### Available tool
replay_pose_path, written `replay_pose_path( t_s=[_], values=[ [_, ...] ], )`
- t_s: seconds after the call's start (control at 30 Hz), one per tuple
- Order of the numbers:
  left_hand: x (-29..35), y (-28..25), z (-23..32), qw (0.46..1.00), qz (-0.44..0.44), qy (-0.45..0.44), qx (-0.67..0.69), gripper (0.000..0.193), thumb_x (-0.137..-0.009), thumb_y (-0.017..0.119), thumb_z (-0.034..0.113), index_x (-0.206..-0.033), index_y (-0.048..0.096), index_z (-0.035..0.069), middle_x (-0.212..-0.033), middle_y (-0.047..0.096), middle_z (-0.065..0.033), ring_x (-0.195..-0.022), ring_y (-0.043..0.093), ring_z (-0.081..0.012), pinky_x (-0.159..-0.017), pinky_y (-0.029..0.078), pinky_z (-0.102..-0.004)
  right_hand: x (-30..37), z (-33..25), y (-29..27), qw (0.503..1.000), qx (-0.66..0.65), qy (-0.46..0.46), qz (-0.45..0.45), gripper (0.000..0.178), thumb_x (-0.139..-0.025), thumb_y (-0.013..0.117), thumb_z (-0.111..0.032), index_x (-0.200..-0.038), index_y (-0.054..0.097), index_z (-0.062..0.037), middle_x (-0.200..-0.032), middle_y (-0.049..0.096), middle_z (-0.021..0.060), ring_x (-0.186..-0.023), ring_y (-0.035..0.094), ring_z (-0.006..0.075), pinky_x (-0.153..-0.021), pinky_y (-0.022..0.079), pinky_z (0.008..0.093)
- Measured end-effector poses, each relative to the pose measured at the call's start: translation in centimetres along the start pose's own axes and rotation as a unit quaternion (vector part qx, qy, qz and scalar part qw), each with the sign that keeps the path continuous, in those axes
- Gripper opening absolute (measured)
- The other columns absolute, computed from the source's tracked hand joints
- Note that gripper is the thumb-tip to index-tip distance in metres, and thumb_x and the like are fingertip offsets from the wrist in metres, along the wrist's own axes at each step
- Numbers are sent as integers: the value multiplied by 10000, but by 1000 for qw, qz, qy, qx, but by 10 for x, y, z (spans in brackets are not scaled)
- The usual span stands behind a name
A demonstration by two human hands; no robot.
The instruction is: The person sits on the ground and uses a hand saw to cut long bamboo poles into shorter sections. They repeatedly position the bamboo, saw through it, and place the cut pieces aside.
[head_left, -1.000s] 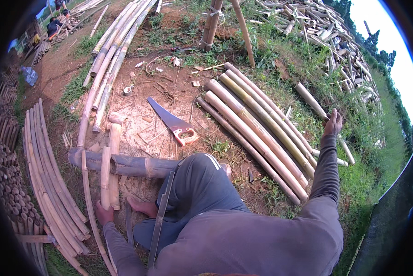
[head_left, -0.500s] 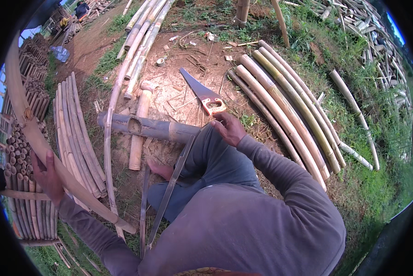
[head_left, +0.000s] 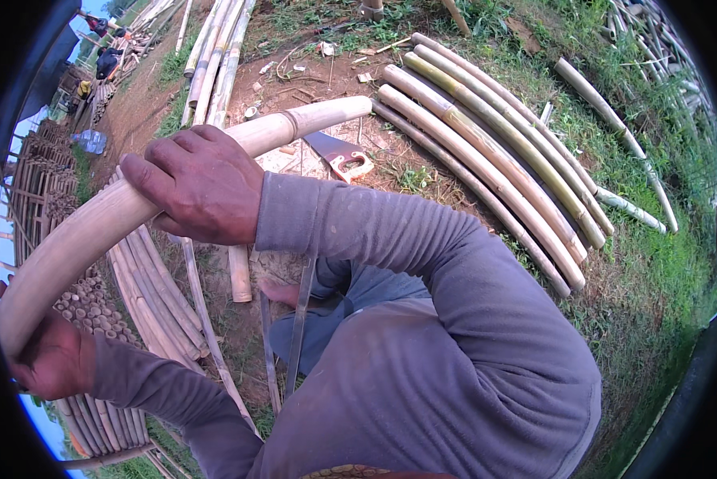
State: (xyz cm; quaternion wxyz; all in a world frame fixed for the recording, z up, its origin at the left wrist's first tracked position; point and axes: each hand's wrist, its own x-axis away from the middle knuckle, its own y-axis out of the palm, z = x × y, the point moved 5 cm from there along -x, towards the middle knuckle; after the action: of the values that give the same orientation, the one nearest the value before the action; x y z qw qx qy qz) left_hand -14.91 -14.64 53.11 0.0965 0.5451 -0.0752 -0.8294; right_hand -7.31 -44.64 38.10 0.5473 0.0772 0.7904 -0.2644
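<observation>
Bamboo pole (head_left: 107,219) was held in both hands.
The right hand (head_left: 198,184) was closed over the pole's middle; the left hand (head_left: 51,359) was curled around its near end, fingers partly hidden. The pole slanted above the ground, far end pointing ahead. The saw (head_left: 338,152) lay just beyond. A clear plastic bottle (head_left: 92,141) lay at the far left, contents too small to tell.

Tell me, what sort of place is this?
It looks like an outdoor yard where bamboo is cut, though that's a guess: bamboo poles lie side by side on the ground, a handsaw lies nearby, and a thick bamboo length is held up in the foreground.
</observation>
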Motion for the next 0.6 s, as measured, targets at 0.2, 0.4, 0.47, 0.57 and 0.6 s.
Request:
replay_pose_path(
  t_s=[0.2,0.4,0.47,0.57,0.6],
  values=[
    [188,39,-140,931,-132,-274,-200,795,-1054,647,425,-1638,304,9,-1553,480,-253,-1430,510,-360,-1222,400,-481,124,113,-80,973,152,126,-123,716,-813,838,-251,-1462,547,-173,-1023,619,81,-939,672,303,-782,500,463],
    [474,-67,-155,620,-483,-473,-399,796,-891,823,427,-1506,516,25,-1296,684,-266,-1222,666,-409,-1028,529,-497,326,232,-203,823,359,369,-239,597,-877,778,-300,-1426,566,-198,-1215,660,152,-1163,669,377,-943,527,544],
    [522,-82,-132,599,-463,-495,-426,723,-900,806,434,-1453,552,43,-1194,710,-261,-1117,684,-446,-958,537,-531,376,245,-237,752,387,454,-281,694,-838,797,-285,-1470,534,-170,-1211,669,195,-1131,678,426,-921,573,536],
    [549,-96,-127,622,-380,-495,-473,585,-915,779,411,-1354,603,67,-1070,731,-239,-1000,693,-469,-866,533,-567,435,261,-283,680,406,531,-302,771,-850,777,-305,-1551,478,-186,-1344,643,226,-1220,648,433,-1002,557,512],
    [550,-102,-119,632,-340,-490,-495,535,-921,770,398,-1318,619,74,-1033,734,-229,-968,693,-471,-838,530,-577,440,267,-291,629,398,582,-327,799,-864,769,-323,-1585,451,-193,-1412,617,226,-1256,634,428,-1047,540,506]
  ],
)
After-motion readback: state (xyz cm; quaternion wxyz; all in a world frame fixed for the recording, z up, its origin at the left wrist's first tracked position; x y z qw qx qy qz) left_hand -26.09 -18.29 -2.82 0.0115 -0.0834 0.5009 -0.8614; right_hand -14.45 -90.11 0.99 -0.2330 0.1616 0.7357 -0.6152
